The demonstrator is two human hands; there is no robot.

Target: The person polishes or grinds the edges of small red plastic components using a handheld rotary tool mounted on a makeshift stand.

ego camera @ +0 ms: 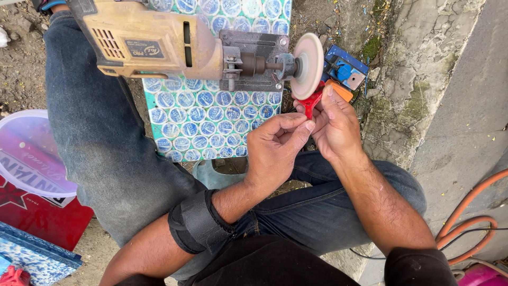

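The bench [211, 132], a small stand covered in a blue-and-white round-pattern sheet, carries a yellow electric drill [153, 42] lying on its side and clamped in a dark metal bracket [254, 58]. A pale buffing wheel [308, 64] sits on the drill's spindle, facing the person's hands.

The work looks to be mid-way: the small red piece [311, 100] is pressed up against the lower rim of the wheel, so shaping or polishing seems under way rather than finished; whether the wheel is turning cannot be told.

The right hand [336, 124] has its grip closed around the red piece, thumb raised near the wheel. The left hand [275, 148] pinches the piece's near end between thumb and forefinger, steadying it.

Behind the wheel a blue and orange tool [344, 71] lies on the ground, just beside the hands, crowding that side. An orange hose [471, 222] curls along the concrete step at right, and a clear plastic lid [32, 153] rests over a red box at left, both well apart.
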